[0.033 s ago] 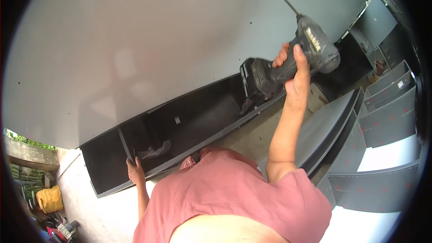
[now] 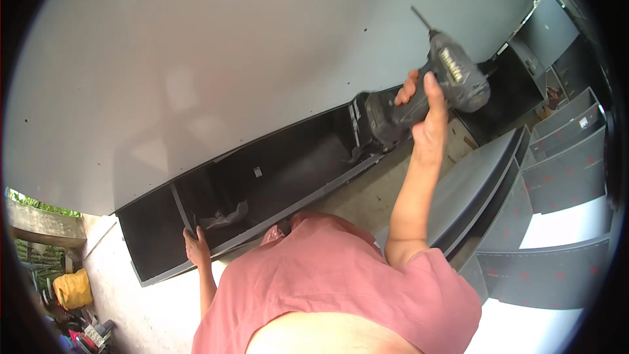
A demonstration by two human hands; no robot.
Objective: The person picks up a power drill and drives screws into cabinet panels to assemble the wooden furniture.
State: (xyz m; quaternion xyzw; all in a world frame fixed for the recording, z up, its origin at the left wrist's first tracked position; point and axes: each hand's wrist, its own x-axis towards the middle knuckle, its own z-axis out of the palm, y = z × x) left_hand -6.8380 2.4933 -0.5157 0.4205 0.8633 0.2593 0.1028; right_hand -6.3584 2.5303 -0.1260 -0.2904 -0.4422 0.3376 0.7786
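Note:
Raised at the upper right, my right hand (image 2: 427, 108) is wrapped round the grip of a dark cordless drill (image 2: 460, 78). A long thin bit sticks out of the drill and points up and to the left, in front of a large grey panel (image 2: 262, 39). Lower left, my left hand (image 2: 196, 249) grips the front end of a thin divider (image 2: 180, 204). That divider stands inside a long, dark, open cabinet (image 2: 147, 229) below the panel. Part of the cabinet is hidden behind the drill and my pink shirt.
Curved grey panels (image 2: 472, 180) and several grey box units (image 2: 557, 187) stand to the right. A yellow bag (image 2: 72, 290) and assorted tools (image 2: 92, 334) lie on the pale floor (image 2: 118, 288) at the far left. Crumpled plastic (image 2: 226, 216) rests inside the cabinet.
My right hand has lowered slightly with the drill, whose body has shifted a little down and left. My left hand stays at the divider.

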